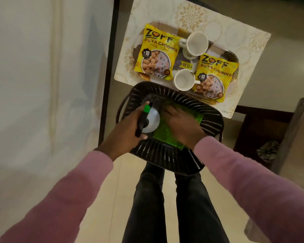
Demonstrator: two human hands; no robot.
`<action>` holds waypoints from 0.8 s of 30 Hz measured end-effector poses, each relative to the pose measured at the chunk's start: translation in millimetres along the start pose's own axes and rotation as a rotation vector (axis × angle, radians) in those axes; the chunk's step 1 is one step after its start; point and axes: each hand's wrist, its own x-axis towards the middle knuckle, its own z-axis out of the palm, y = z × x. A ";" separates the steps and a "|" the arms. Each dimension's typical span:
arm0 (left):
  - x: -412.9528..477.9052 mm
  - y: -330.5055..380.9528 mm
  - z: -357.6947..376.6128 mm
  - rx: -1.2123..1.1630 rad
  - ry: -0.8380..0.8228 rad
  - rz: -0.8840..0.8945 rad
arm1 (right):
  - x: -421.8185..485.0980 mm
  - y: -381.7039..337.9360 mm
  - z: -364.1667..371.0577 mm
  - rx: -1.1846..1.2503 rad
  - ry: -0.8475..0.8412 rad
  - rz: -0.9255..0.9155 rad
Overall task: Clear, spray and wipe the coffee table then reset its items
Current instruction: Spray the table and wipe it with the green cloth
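Now my L hand [128, 128] grips the sprayer [152, 121] in the basket [165, 155]; R hand [181, 123] lies flat on the cloth [165, 140] at sprayer's 3 o'clock; tray [233, 57] w/ cups [197, 43] at 12.

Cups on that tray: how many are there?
2. The far cup sits beside the left packet on the tray; the near cup sits beside the right packet. The black basket covers the tray's near edge, so another could be hidden.

Pink long sleeves [60, 190] on both arms; dark grey trousers [147, 207] on the legs.
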 end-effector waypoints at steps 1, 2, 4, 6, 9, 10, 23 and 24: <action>2.7 -1.5 6.0 -0.032 0.003 0.003 | 6.3 0.2 1.0 -0.008 -0.038 0.010; 5.7 -2.5 11.4 -0.048 0.018 0.012 | 11.8 -0.2 0.8 -0.015 -0.062 0.016; 9.5 -5.5 18.2 -0.018 0.062 0.031 | 20.8 -3.7 3.1 -0.069 -0.088 0.013; 12.8 -10.5 21.5 0.027 0.123 0.068 | 26.5 -4.5 6.6 -0.123 -0.138 0.026; 16.2 -14.8 21.6 0.045 0.168 0.108 | 30.7 -0.1 7.6 -0.222 -0.182 0.032; 17.7 -15.7 21.6 0.046 0.174 0.124 | 31.5 1.1 7.6 -0.246 -0.182 0.020; 19.2 -1.2 38.5 -0.139 0.337 0.214 | 7.9 -17.0 -21.0 -0.359 -0.459 0.062; 18.0 1.3 41.0 -0.138 0.355 0.227 | 2.9 -17.0 -24.4 -0.286 -0.469 0.124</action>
